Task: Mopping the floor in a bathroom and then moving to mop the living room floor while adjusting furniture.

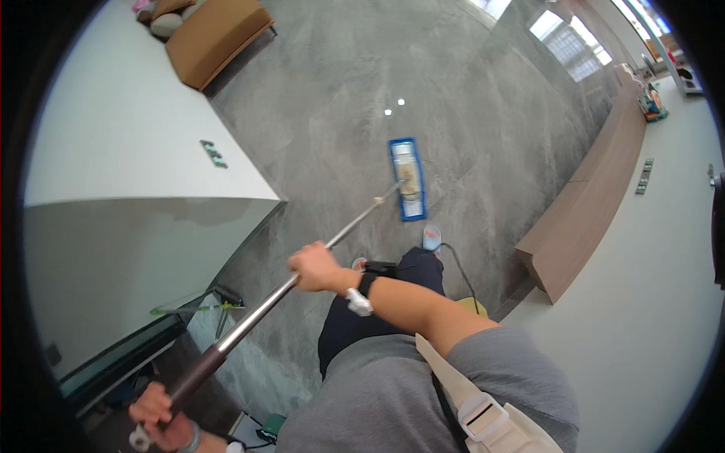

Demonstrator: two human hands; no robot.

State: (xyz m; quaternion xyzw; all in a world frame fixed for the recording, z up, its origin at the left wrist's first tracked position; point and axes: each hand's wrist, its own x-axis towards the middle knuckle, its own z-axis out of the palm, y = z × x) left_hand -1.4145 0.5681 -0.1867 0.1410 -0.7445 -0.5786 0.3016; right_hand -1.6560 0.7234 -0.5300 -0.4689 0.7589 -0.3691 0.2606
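Note:
A flat mop (409,205) with a blue-edged, pale rectangular head lies on the grey floor ahead of my feet. Its metal pole (257,313) slants down to the lower left and ends in a dark brown grip (198,376). My right hand (316,266) is closed around the metal part of the pole, with that arm reaching across my body. Near the top end of the grip, at the lower left, my left hand (162,423) is wrapped round the handle. A black strap and a white device sit on my right wrist.
A brown sofa (215,38) stands at the far left behind a white wall corner (260,189). Along the right wall runs a low wooden cabinet (578,204). A green-edged cleaning tool (200,308) is at the left. A cable (462,275) hangs near my slippered foot (432,238).

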